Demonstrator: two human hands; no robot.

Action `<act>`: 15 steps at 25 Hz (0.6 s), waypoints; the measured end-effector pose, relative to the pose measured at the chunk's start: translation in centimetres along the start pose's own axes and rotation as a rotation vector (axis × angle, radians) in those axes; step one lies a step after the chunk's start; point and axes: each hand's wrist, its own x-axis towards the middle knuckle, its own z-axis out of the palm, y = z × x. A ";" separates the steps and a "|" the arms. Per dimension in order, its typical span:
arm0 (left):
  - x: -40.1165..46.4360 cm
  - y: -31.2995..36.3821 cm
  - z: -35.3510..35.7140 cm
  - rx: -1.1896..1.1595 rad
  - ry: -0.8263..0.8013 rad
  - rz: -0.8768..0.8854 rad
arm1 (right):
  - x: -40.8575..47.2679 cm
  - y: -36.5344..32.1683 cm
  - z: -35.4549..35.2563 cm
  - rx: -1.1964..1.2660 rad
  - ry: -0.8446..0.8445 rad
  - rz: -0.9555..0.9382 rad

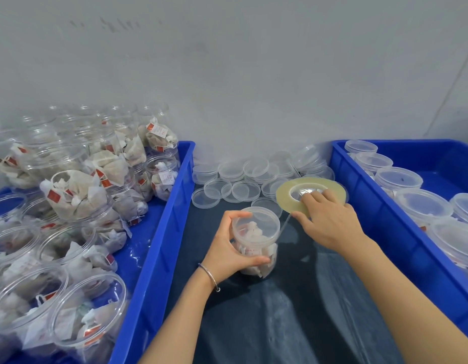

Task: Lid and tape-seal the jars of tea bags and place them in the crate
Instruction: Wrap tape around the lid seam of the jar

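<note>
Dark bench: left hand gripping lidded clear plastic tea-bag jar, right hand pinching yellowish tape roll; keep strand taut, rotate jar.

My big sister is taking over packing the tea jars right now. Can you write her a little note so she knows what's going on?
Left hand: grips the jar of tea bags, upright on the dark mat, lid on.
Right hand: holds the tape roll; a tape strip runs toward the jar's rim.
Left crate: jars still unlidded.
Spare lids: behind the jar.
Right crate: lidded jars inside.
Done: this jar is lidded.
Left: finish its tape seal, put it in the right crate, then the rest.
</note>
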 end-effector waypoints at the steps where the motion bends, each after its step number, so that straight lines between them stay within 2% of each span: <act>1: -0.1 0.0 -0.1 -0.003 -0.012 0.001 | 0.2 -0.4 0.1 0.011 -0.012 -0.011; 10: 0.4 0.5 -1.2 -0.018 -0.167 -0.033 | 0.3 -2.7 0.7 0.112 -0.067 -0.118; 13: 0.8 0.9 -1.8 0.110 -0.240 -0.083 | 0.0 -2.4 0.6 0.174 -0.107 -0.119; 15: 0.6 1.4 -1.9 0.162 -0.185 -0.084 | -0.4 -2.3 0.6 0.186 -0.110 -0.095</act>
